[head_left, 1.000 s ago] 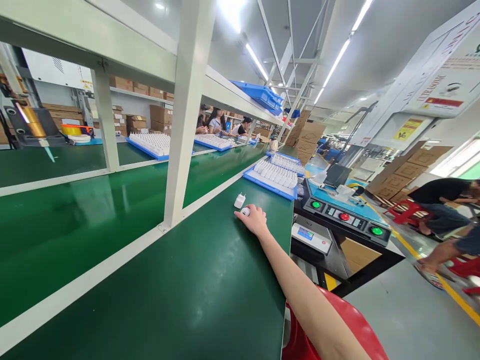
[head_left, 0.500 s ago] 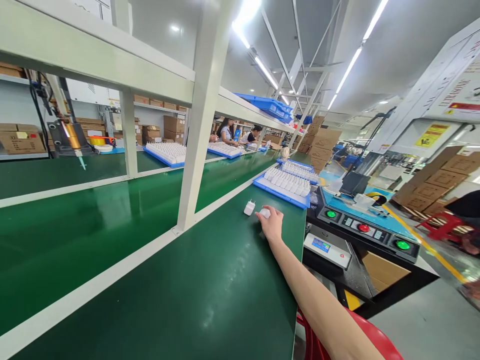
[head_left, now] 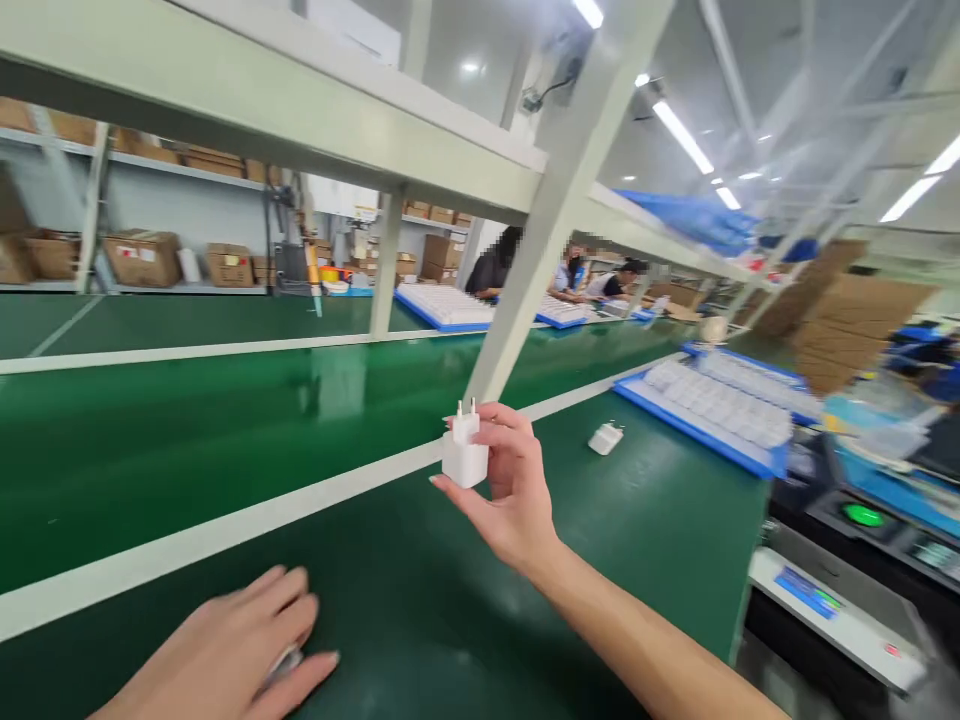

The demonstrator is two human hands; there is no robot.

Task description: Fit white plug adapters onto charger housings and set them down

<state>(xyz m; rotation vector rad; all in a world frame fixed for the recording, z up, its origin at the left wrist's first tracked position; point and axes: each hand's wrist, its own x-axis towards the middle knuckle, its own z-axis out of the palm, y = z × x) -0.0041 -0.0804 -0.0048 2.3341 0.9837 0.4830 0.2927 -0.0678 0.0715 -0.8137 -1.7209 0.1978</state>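
Observation:
My right hand (head_left: 517, 480) is raised above the green bench (head_left: 420, 600), its fingers and thumb closed around a white plug charger (head_left: 465, 460). The charger is upright, its two pins pointing up. At lower left, my left hand (head_left: 240, 645) hovers low over the bench with curled fingers. A small pale, shiny thing (head_left: 285, 662) shows between its thumb and fingers, mostly hidden and too blurred to name. Another white plug charger (head_left: 606, 438) lies on the bench to the right of my right hand.
Blue trays (head_left: 697, 425) of white chargers sit farther right on the bench. A slanted white post (head_left: 551, 210) and a shelf beam (head_left: 337, 120) stand ahead. A machine with a lit green button (head_left: 862, 515) is at right. Several people are across the line.
My right hand has lifted a charger from the bench and brought it left and nearer. My left hand has come into view at lower left. The view has turned leftward.

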